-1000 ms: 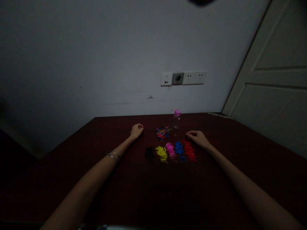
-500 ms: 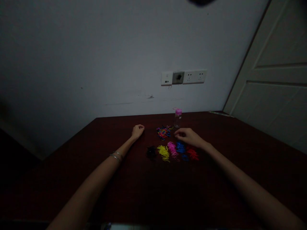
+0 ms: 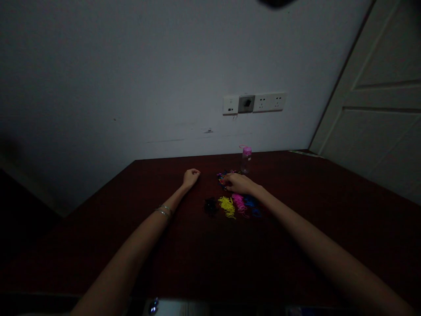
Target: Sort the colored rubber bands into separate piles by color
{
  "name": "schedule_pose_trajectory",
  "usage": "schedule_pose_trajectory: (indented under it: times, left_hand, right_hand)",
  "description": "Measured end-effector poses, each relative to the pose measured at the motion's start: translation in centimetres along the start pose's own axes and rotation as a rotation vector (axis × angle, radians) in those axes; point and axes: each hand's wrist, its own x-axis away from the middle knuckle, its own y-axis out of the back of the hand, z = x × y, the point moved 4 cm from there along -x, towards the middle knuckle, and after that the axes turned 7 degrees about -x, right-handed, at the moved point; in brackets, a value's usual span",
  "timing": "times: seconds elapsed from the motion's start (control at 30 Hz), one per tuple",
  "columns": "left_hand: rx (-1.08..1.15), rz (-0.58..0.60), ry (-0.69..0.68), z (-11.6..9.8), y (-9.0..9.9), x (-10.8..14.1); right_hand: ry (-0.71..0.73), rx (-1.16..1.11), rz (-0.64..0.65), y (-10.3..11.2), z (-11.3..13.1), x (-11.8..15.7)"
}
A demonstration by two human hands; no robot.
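My right hand [image 3: 238, 183] reaches over a mixed pile of thin, multicoloured rubber bands [image 3: 221, 177], its fingertips bent down among them. Whatever sits between those fingertips is hidden. My left hand [image 3: 191, 177] rests on the table left of the pile, fingers curled closed, with nothing visible in them. Nearer me lie single-colour heaps in a row: black bands [image 3: 210, 206], yellow bands [image 3: 227, 207], pink bands [image 3: 240, 204] and blue bands [image 3: 255, 209]. My right forearm covers the spot beside the blue heap.
Behind the mixed pile stands a clear bottle [image 3: 245, 162] with a pink cap. The dark red table [image 3: 184, 245] meets a wall with a row of sockets [image 3: 263, 102]. To the right is a pale panelled door [image 3: 378, 114].
My right hand has moved left, from beside the mixed pile onto it. Its forearm now hides the red heap seen before. My left hand stays in place; the view has shifted slightly.
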Motion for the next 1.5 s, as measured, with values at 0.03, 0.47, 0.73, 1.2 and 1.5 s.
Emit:
schedule_pose_trajectory:
  times: [0.03, 0.47, 0.73, 1.2, 1.5]
  left_hand:
    - [0.0, 0.003, 0.0, 0.0, 0.0, 0.0]
    - [-0.011, 0.005, -0.026, -0.2, -0.1, 0.0]
    - [0.017, -0.004, -0.03, -0.3, 0.0, 0.1]
    - [0.055, -0.016, -0.019, 0.0, 0.1, 0.0]
    - [0.075, -0.03, -0.02, 0.3, -0.2, -0.3]
  right_hand:
    - [-0.003, -0.002, 0.001, -0.1, -0.1, -0.1]
    - [-0.059, -0.189, -0.102, 0.4, -1.0, 0.2]
    - [-0.059, -0.463, -0.229, 2.1, -1.5, 0.2]
    - [-0.094, -0.587, -0.324, 4.1, -1.7, 0.4]
    - [-0.143, -0.737, -0.335, 4.0, -1.1, 0.6]
